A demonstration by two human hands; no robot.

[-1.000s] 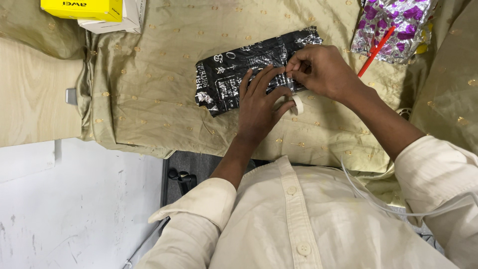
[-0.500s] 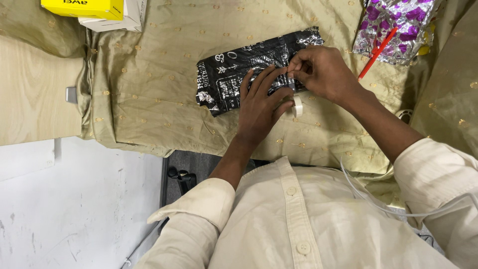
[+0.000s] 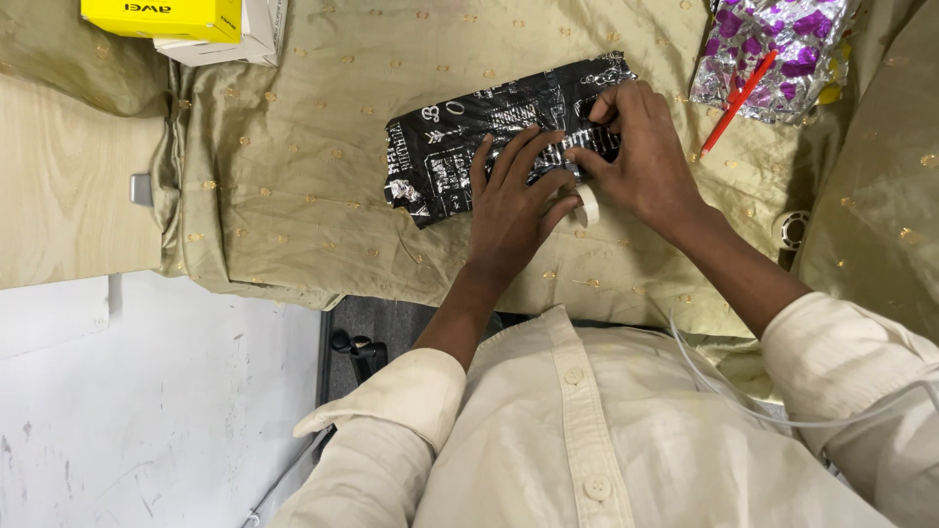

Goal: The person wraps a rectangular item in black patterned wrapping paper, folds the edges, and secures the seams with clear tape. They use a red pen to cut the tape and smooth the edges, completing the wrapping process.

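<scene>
Gold-dotted cloth covers worktop (image 3: 293,176); left hand (image 3: 514,200) stays flat on black wrapped parcel (image 3: 460,147), right hand (image 3: 641,156) still pinching its seam, tape roll (image 3: 587,205) beside.

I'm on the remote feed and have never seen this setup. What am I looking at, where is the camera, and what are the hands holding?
There is no machine: a person works with bare hands, filmed by a camera on their head that looks down. The left hand presses flat on a parcel wrapped in black printed paper, and the right hand pinches its edge. A small white tape roll sits between the hands. All lie on a gold-dotted cloth. Nearby: a shiny purple-patterned packet, a red stick, a yellow box.
</scene>
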